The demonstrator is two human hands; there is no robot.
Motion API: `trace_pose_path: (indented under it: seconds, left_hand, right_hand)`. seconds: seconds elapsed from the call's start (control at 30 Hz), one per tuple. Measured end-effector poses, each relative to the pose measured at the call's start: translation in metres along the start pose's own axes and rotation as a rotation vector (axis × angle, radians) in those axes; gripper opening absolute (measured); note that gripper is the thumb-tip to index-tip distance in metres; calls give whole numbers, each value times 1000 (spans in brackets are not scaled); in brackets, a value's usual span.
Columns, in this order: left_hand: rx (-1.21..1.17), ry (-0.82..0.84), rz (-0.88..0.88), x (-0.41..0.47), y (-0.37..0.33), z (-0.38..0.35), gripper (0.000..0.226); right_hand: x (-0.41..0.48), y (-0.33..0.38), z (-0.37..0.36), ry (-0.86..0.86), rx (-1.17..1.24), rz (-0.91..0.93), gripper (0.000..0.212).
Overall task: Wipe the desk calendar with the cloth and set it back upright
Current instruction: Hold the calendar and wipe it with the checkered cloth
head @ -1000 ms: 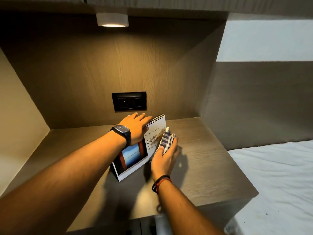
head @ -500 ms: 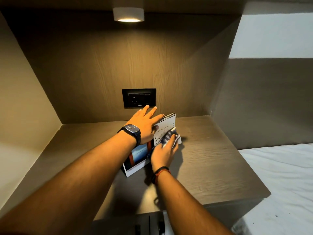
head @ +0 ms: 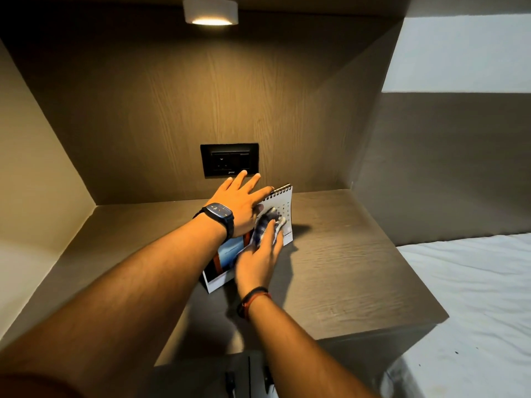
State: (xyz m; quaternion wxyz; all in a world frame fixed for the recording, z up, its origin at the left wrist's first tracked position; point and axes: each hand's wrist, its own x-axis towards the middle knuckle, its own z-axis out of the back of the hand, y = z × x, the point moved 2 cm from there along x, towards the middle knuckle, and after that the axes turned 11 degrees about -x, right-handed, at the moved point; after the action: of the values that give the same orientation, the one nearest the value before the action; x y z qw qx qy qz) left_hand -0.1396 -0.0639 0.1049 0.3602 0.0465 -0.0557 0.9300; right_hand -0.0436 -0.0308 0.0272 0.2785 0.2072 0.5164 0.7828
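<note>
The head view looks down on a white spiral-bound desk calendar (head: pixel 280 209) standing tent-wise on the grey-brown wood-grain table (head: pixel 344 268), roughly mid-table and nearer the back edge than the front. The left hand (head: pixel 241 205), a dark watch on its wrist, lies over the calendar's top by the wire binding, fingers splayed flat, steadying it from above without closing round it. The right hand (head: pixel 260 258) is closed on a blue-and-white checked cloth (head: pixel 268 224), pressing it against the calendar's front page. To my eye the risk is in that push: the thing is light card on a narrow foot, and if the cloth bears harder than the left hand braces, the stand could fold or skid toward the back wall. Dragging the cloth up against the binding might also crease or lift the thin page. The blur over the cloth suggests a brisk stroke, which would make either slip likelier.
</note>
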Motion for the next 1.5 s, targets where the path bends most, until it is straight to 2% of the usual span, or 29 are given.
trace_pose_path:
  seconds: [0.13,0.3,0.5,0.63,0.77,0.93,1.1,1.2,1.3,1.43,1.5]
  left_hand:
    - [1,6,5,1,0,1,54]
    - [1,-3,2,0,0,0,54]
    - [-5,2,8,1,1,1,55]
    - [-3,12,18,-1,-1,1,56]
    - [-3,6,14,-1,-2,2,55]
    - [-4,13,10,0,-1,2,55]
    - [10,3,8,-2,-2,2,56]
    - [9,6,6,-1,-1,2,56]
    - [-3,7,12,0,1,1,56]
    - [-12,-4,8,0,1,0,56]
    - [-27,-4,6,-1,0,-1,57]
  right_hand:
    - [-20,-20,0,73,-107,114,79]
    - [13,-8,11,19,-6,-104,78]
    - [-22,-18,-3,52,-103,117,80]
    - [-10,-20,1,31,-96,51,79]
    - [-1,-6,0,-13,-34,67,80]
    - [-19,-27,-4,97,-141,102,94]
    - [10,-14,6,20,-30,-97,84]
    - [6,-7,4,10,1,3,81]
    - [-11,-26,0,90,-74,75,88]
    - [5,-25,7,41,-56,-62,85]
    - [10,-13,8,-4,-11,-36,83]
